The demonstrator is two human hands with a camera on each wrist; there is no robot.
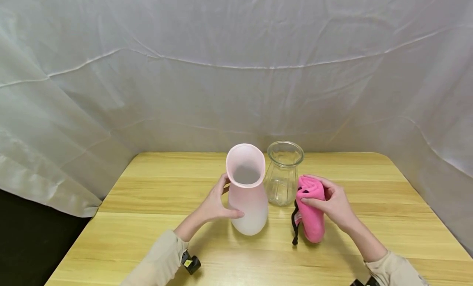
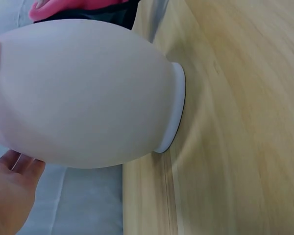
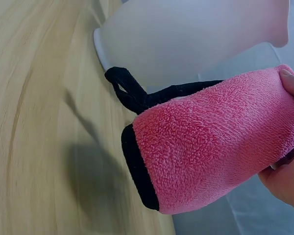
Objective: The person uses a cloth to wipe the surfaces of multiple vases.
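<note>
Left hand (image 1: 216, 204) wrapped round frosted pink vase (image 1: 247, 191); right hand (image 1: 332, 204) gripping rolled pink cloth (image 1: 311, 212) at 3 o'clock; clear glass vase (image 1: 282, 175) at 1 o'clock, on worktop (image 1: 148, 220).

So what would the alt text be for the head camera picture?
A person's left hand holds a frosted pink vase upright on a wooden table, while the right hand grips a folded pink cloth with black trim. A clear glass vase stands just behind them.
</note>
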